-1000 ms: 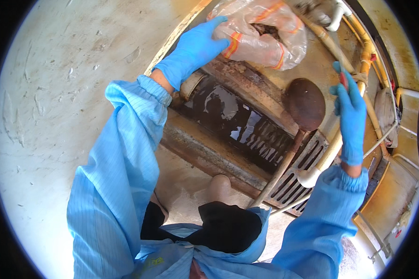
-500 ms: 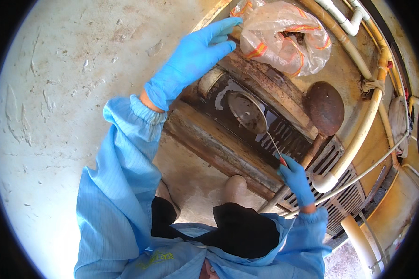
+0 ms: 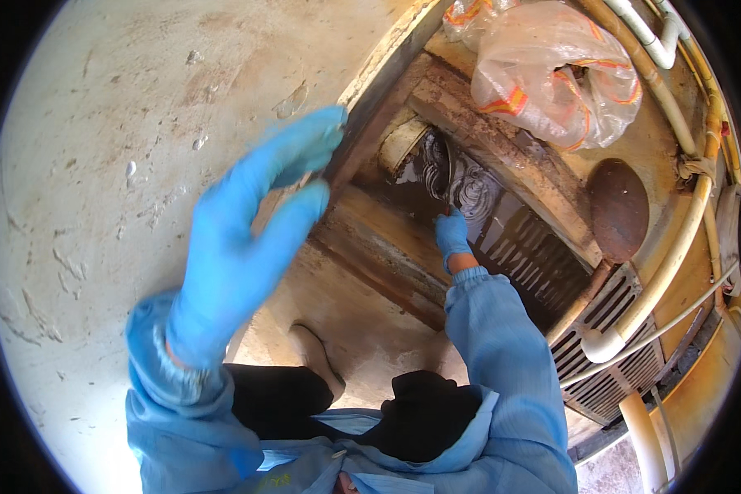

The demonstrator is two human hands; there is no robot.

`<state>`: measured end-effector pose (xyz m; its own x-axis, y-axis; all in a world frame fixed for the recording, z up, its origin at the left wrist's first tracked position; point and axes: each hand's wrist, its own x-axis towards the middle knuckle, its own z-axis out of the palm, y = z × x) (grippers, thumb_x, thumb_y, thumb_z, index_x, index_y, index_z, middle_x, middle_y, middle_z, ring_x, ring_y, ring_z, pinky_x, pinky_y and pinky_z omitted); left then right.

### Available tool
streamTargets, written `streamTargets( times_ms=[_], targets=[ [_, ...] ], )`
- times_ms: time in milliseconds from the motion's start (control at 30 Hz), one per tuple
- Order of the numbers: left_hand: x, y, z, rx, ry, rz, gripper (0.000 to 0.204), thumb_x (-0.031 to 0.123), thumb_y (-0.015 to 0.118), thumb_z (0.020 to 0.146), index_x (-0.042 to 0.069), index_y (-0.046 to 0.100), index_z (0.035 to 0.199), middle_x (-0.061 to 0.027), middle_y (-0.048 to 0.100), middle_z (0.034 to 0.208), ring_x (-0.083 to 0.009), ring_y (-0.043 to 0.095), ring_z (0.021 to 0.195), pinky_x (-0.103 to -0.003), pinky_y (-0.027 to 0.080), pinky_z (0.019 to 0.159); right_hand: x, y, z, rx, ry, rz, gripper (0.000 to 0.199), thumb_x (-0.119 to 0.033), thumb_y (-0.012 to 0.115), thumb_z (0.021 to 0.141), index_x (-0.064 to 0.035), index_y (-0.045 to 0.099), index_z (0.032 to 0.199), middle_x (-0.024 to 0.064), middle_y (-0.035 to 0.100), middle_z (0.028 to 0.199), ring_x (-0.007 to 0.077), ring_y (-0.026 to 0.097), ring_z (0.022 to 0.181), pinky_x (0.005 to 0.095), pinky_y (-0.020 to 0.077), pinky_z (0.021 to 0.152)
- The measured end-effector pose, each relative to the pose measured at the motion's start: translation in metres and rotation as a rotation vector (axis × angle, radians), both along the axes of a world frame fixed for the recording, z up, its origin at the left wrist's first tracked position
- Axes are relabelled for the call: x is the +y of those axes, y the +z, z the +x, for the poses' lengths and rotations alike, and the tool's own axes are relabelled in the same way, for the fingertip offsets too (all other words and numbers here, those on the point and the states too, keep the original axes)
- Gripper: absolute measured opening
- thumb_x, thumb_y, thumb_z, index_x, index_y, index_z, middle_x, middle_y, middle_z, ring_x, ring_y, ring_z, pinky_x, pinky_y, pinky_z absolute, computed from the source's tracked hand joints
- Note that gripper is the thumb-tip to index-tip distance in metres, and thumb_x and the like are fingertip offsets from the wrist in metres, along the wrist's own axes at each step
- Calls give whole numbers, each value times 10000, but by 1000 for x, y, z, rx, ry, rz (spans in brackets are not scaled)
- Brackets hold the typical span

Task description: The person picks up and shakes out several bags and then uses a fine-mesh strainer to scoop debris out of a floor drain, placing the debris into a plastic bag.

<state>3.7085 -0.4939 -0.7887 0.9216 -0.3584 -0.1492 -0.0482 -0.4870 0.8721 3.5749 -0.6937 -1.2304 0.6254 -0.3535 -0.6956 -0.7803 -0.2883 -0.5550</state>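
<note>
Down there, ladle (image 3: 445, 177) in right hand (image 3: 452, 235).

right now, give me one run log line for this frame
left hand: raised, open, holds nothing | right hand: down in drain channel, gripping thin tool handle | dark water rippling | plastic bag beyond

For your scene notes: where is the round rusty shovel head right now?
In the head view, the rusty shovel head lies at upper right on the far ledge of the drain channel, just below the clear plastic bag and above the metal grate.
</note>
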Motion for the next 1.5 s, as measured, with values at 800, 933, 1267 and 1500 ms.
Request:
streamTargets(
  times_ms=[800, 933, 1267, 1500],
  targets=[
    [87, 47, -100, -131, 372, 446, 353, 221, 424, 976, -12, 531, 1218, -221, 575, 1181, -360, 576, 1089, -449, 518, 854, -74, 28, 18, -140, 826, -129, 475, -18, 503, 782, -84, 536, 1251, 244, 605, 1062, 399, 584, 978, 432, 480, 829],
    [88, 45, -103, -138, 385, 443, 344, 213, 424, 977, -12, 537, 1211, -220, 575, 1183, -359, 581, 1083, -448, 517, 853, -70, 44, 20, -57, 920, -123, 440, -32, 486, 803, -96, 549, 1233, 236, 615, 1035, 397, 597, 934, 449, 488, 799],
    [86, 45, -100, -138, 382, 446, 334, 122, 367, 974, -10, 537, 1230, -195, 571, 1219, -313, 597, 1073, -381, 518, 850, -72, 97, 15, -112, 798, -380, 572, -45, 529, 783, -180, 467, 1336, 233, 619, 968, 376, 623, 773, 451, 506, 670],
    [82, 42, -99, -122, 413, 447, 324, 187, 418, 978, -4, 539, 1209, -216, 569, 1195, -358, 575, 1092, -446, 514, 863, -34, 70, 22, -4, 822, -553, 717, 4, 528, 762, -163, 314, 1426, 228, 608, 941, 355, 628, 695, 463, 508, 583]
  ],
)
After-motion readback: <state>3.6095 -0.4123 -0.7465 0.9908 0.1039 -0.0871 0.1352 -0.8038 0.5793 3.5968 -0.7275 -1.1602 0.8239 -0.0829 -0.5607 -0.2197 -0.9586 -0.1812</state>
